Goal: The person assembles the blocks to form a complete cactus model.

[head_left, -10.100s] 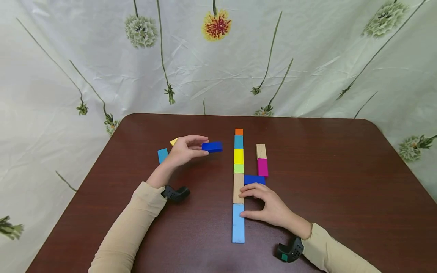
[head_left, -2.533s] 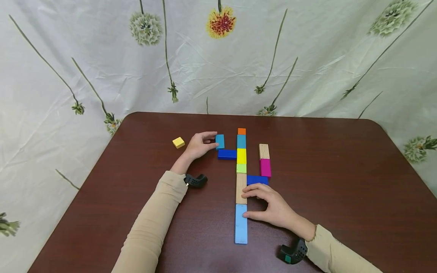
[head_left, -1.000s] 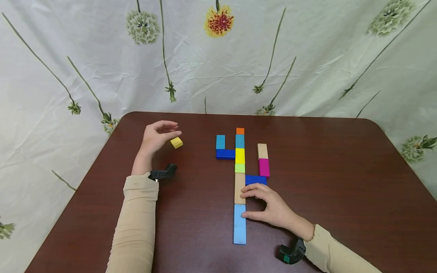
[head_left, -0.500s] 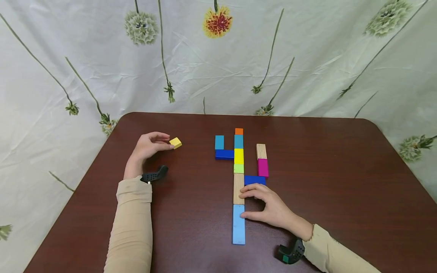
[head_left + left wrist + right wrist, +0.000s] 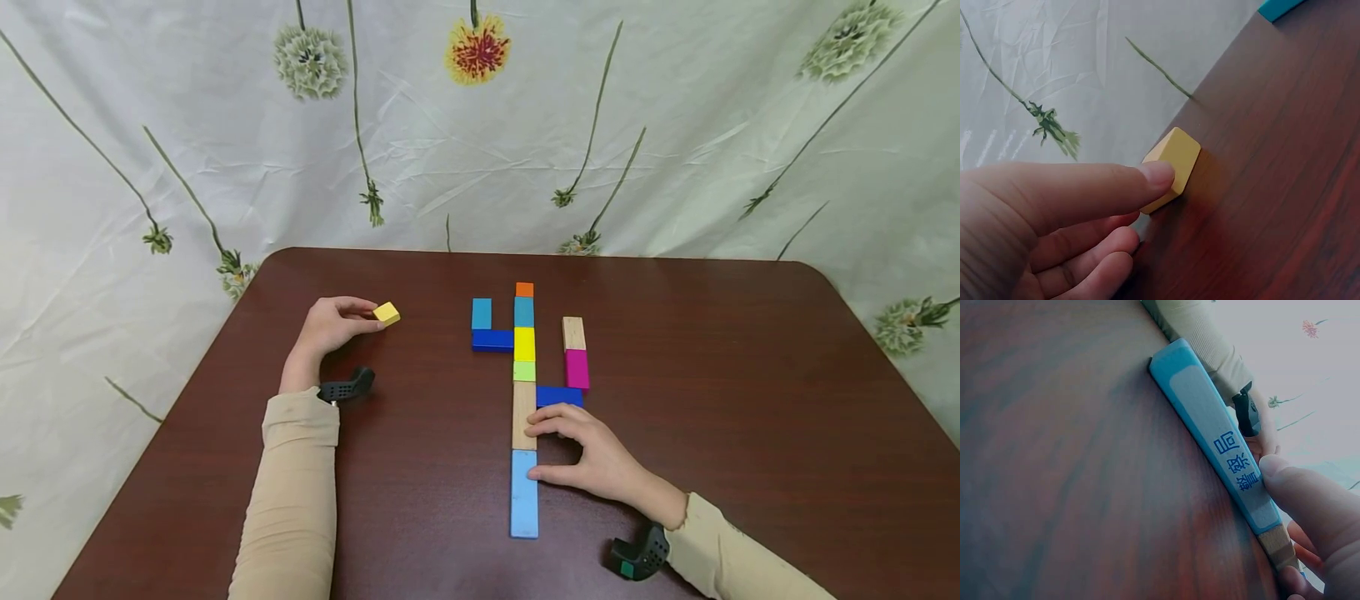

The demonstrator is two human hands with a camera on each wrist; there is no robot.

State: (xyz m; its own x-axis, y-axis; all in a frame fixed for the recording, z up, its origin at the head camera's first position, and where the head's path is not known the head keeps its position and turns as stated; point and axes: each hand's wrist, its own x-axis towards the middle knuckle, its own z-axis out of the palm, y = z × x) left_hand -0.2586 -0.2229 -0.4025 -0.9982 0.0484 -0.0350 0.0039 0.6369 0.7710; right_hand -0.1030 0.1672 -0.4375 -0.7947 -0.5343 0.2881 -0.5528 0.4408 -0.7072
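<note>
My left hand (image 5: 332, 327) pinches a small yellow block (image 5: 387, 314) between thumb and fingers, at the table's far left. In the left wrist view the thumb (image 5: 1159, 174) lies across that yellow block (image 5: 1179, 156), whose lower end is partly hidden. My right hand (image 5: 592, 454) rests on a straight row of blocks. Its thumb touches the long light blue block (image 5: 524, 504), which bears printed characters in the right wrist view, and its fingertips touch the plain wooden block (image 5: 523, 400). Farther up the row lie lime (image 5: 524, 371), yellow (image 5: 524, 343), blue (image 5: 524, 312) and orange (image 5: 524, 289) blocks.
Left of the row, a dark blue block (image 5: 492, 341) meets it, with a blue block (image 5: 482, 313) above. On the right, another dark blue block (image 5: 559, 396) leads to magenta (image 5: 577, 368) and wooden (image 5: 573, 332) blocks. A flowered cloth (image 5: 420, 150) hangs behind the table.
My left hand placed the dark blue block, then the blue one, left of the row. It then moved left and took hold of the small yellow block. My right hand stayed put.
</note>
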